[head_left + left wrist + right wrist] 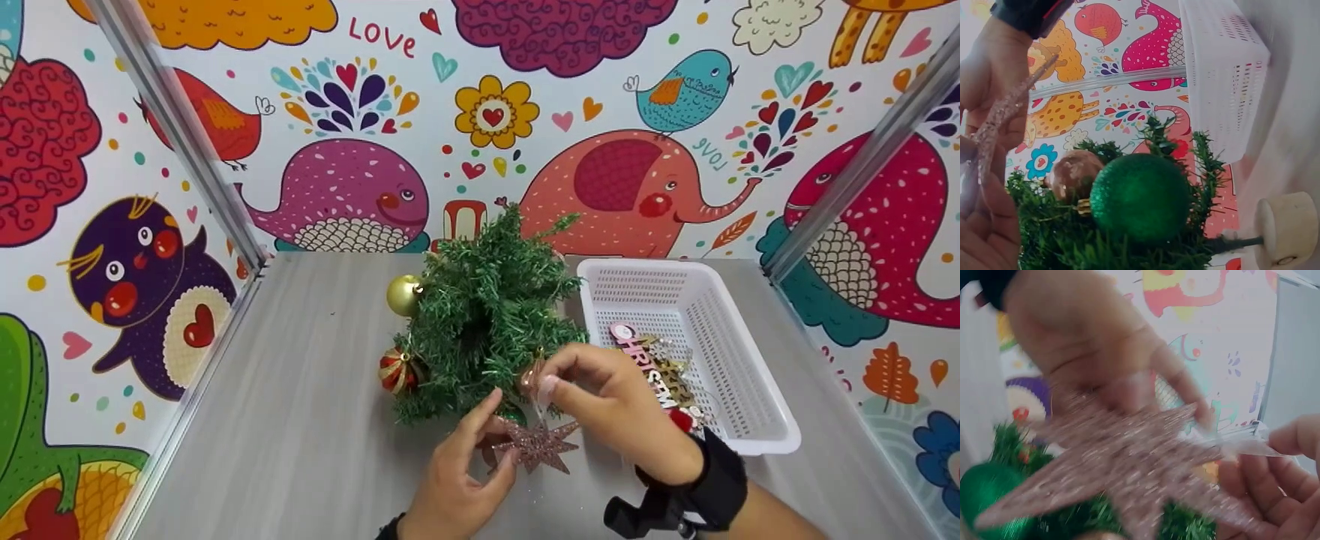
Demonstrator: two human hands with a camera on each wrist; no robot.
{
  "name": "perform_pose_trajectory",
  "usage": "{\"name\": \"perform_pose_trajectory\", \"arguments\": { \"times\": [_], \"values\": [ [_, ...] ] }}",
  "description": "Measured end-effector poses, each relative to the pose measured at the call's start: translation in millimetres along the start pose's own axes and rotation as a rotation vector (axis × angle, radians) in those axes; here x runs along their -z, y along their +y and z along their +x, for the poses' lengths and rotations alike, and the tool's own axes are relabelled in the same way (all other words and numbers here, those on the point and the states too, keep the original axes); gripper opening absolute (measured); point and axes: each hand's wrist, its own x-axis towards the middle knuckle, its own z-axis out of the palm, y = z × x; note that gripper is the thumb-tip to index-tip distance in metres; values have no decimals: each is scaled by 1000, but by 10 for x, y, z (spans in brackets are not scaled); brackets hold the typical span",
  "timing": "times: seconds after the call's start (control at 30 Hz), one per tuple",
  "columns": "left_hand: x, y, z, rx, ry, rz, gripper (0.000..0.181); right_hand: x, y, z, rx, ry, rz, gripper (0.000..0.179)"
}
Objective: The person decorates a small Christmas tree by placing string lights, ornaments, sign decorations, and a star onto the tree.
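My left hand (461,469) holds a pink glitter star (544,448) by one side, between thumb and fingers. The star's long points spread wide in the right wrist view. My right hand (611,405) pinches a clear strip (1247,444) that reaches to the star. Directly behind both hands stands a small green Christmas tree (487,307), its branches hung with balls. A green glitter ball (1140,197) and a rose-gold ball (1075,174) hang on the side near the hands, the green one mostly hidden in the head view.
On the tree's left hang a gold ball (405,295) and a striped red ball (400,371). To the right, a white plastic basket (757,375) contains a pink lettered sign (637,352) and other small ornaments. Patterned panels (480,180) surround the grey table (300,420).
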Motion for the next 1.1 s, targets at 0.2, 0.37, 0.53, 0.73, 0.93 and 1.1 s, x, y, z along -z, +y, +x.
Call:
{"name": "perform_pose_trajectory", "arguments": {
  "times": [0.2, 0.37, 0.53, 0.73, 0.93, 1.1],
  "values": [
    [52, 26, 37, 13, 52, 19, 68, -128, -58, 103, 21, 11, -107, 15],
    [81, 151, 303, -54, 198, 124, 59, -242, -120, 164, 94, 30, -266, 18],
    [175, 273, 590, -69, 249, 111, 34, -202, -222, 267, 148, 71, -373, 18],
    [358, 279, 873, -91, 258, 83, 18, -65, -304, 402, 124, 70, -416, 16],
    [452, 273, 1092, -43, 260, 186, 15, -46, -230, 549, 123, 123, -511, 15],
    [542, 313, 1243, 40, 202, 277, 14, -64, -165, 675, 169, 198, -648, 15]
  ]
}}
